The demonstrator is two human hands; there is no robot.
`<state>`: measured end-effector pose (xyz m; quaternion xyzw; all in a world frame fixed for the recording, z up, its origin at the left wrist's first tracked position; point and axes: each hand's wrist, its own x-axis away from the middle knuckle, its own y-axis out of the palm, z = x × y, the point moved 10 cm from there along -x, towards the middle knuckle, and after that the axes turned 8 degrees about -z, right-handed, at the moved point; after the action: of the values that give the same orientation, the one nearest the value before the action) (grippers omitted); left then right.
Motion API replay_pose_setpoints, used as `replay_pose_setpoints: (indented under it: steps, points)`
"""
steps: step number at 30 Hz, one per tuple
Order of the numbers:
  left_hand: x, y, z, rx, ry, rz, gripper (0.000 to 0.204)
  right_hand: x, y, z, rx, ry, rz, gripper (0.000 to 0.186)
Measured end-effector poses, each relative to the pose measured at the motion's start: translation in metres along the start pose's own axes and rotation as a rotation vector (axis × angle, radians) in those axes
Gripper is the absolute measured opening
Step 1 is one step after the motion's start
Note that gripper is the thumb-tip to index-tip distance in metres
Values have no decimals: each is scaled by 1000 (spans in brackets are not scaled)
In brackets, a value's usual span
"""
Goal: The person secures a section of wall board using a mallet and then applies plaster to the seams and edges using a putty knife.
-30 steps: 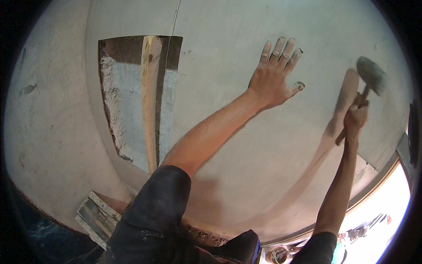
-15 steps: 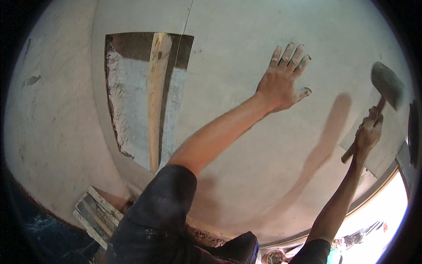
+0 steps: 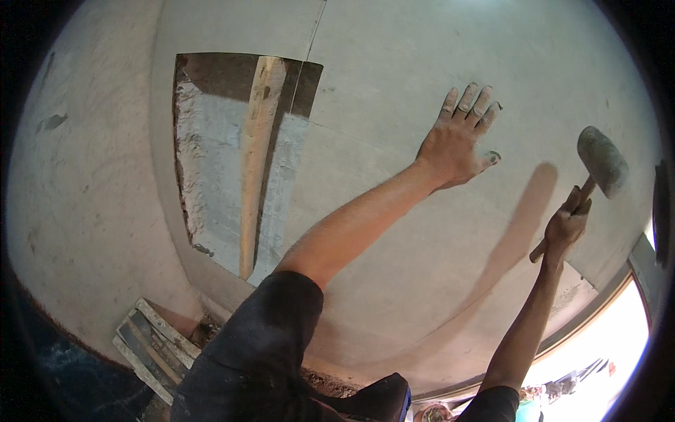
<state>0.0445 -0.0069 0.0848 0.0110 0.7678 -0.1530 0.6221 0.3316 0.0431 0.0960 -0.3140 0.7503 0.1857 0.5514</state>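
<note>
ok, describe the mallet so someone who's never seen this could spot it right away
Start at the big pale slab that fills the view, then go to its right side, past the left hand pressed flat on it. There the right hand grips a wooden handle, raised off the surface. The mallet is its rounded grey head, the only tool held.

Left hand (image 3: 458, 144) flat on wall tile (image 3: 394, 91), right hand (image 3: 567, 224) gripping mallet (image 3: 598, 165)

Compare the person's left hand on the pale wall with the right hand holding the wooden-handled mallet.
The left hand lies flat, fingers spread, against the pale wall panel; the right hand is closed in a fist around the wooden-handled mallet. The left hand touches the wall and holds nothing; the right hand is off the wall, mallet head raised. Both arms are bare and reach upward.
</note>
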Motion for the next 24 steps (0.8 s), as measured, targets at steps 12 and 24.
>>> replay_pose_setpoints:
  steps: [12, 24]
  points:
    - [3, 1, -6, -81, 2, -29, 86, 4, -33, -15, -399, 46, 205, 39]
    - [-1, 1, 4, -12, 2, 2, 87, -15, -1, -3, -127, 121, -176, 42]
